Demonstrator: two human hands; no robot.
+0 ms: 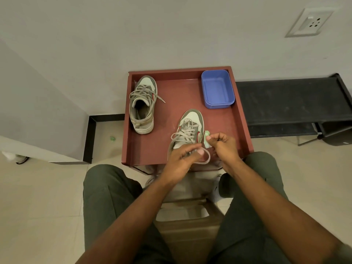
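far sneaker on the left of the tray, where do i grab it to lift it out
Grip the far sneaker by its heel collar, coming from above on your near side. It stands upright, toe pointing away, heel toward you, mouth open, so fingers can hook inside with the thumb behind the heel.

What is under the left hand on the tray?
The heel end of the near sneaker and a loop of its lace, which the left hand pinches. The hand covers the shoe's opening and heel.

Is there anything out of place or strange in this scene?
Yes. A small green scrap lies on the floor left of the red tray, outside it. The far shoe looks untied, with one lace end trailing loose onto the tray.
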